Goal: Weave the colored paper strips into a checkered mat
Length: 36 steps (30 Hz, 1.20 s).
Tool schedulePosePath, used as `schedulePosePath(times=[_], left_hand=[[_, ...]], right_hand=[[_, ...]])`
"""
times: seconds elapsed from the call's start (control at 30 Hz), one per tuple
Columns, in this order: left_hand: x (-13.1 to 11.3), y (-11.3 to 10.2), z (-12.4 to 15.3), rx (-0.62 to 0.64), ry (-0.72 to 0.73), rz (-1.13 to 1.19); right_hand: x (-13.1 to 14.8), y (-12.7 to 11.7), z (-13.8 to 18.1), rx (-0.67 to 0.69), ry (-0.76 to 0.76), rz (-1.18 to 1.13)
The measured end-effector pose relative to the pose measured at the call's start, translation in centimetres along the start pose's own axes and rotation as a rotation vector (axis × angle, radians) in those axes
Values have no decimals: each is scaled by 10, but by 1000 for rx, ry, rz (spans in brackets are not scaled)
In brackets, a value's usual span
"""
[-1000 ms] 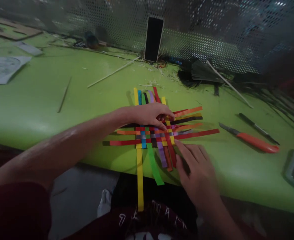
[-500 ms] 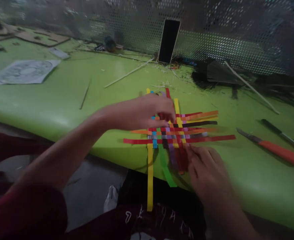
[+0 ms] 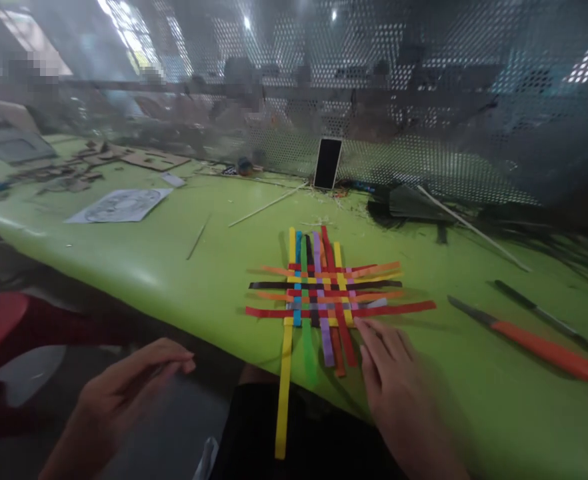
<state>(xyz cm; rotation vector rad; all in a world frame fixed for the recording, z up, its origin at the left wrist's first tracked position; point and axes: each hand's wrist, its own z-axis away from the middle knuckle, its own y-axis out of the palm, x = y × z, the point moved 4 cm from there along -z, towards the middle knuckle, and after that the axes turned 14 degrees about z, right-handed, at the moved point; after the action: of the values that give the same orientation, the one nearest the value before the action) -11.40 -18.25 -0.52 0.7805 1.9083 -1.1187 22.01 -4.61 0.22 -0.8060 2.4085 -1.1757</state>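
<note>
A woven mat of coloured paper strips [image 3: 319,293] lies near the front edge of the green table, its loose ends sticking out on all sides. One long yellow strip [image 3: 284,393] hangs over the edge towards my lap. My right hand [image 3: 394,373] rests on the table, fingers stretched out, with its fingertips at the lower right corner of the weave; it grips nothing. Away to the left, my left hand [image 3: 134,380] hovers beyond the table edge. Its fingers are extended and slightly blurred, and nothing shows in them.
To the right lie an orange-handled knife [image 3: 549,347] and a dark blade-like tool [image 3: 549,317]. A phone [image 3: 327,163] leans on the perforated metal screen. Printed paper [image 3: 121,205], thin sticks [image 3: 267,205] and cardboard scraps [image 3: 144,158] lie farther back. A red chair [image 3: 4,327] stands at left.
My left hand has come off the weave and moved down and left, past the table edge. My right hand stays at the lower right corner. The view has tilted up.
</note>
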Motion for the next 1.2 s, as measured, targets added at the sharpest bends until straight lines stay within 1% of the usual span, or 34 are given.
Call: schedulePosePath(times=[0.07,0.13,0.23,0.27,0.3,0.33,0.37,0.43,0.53,0.57,0.6,0.63,0.7,0.77,0.87,0.97,1.1,1.2], left_hand=[[1,9,2,66,6,-54],[-2,18,-2,126,47,-46],[-15,27,-12,129,118,55],[-20,29,-16,99,122,82],[-26,32,-20,131,143,87],[-29,36,-26,152,112,58],[-33,38,-33,164,121,40],[-41,44,-54,195,262,62],[-39,58,-99,301,368,-22],[-37,65,-114,331,378,-92],[-34,73,-128,387,373,-206],[-32,82,-139,433,358,-327],[-33,95,-154,449,361,-396],[-35,105,-162,433,363,-436],[-34,118,-171,426,367,-478],[-28,127,-183,481,380,-477],[-14,134,-193,557,368,-451],[-7,135,-193,563,353,-435]], right_hand=[[-3,-1,1,-10,15,-35],[-6,-2,0,-25,45,-82],[-10,-3,0,-34,94,-126],[-11,-3,0,-44,99,-135],[-11,-4,1,-55,102,-147],[-11,-5,1,-74,101,-166],[-12,-6,2,-96,99,-191],[-12,-11,-1,-139,83,-247],[-7,-19,-20,-176,5,-284],[-4,-19,-32,-159,-27,-272],[0,-17,-46,-124,-55,-252],[4,-12,-63,-51,-71,-227],[13,8,-97,148,-83,-137],[20,33,-124,342,-97,19],[24,62,-148,377,-58,108],[24,78,-149,379,-30,156],[23,86,-139,389,-48,186],[23,87,-136,383,-49,203]])
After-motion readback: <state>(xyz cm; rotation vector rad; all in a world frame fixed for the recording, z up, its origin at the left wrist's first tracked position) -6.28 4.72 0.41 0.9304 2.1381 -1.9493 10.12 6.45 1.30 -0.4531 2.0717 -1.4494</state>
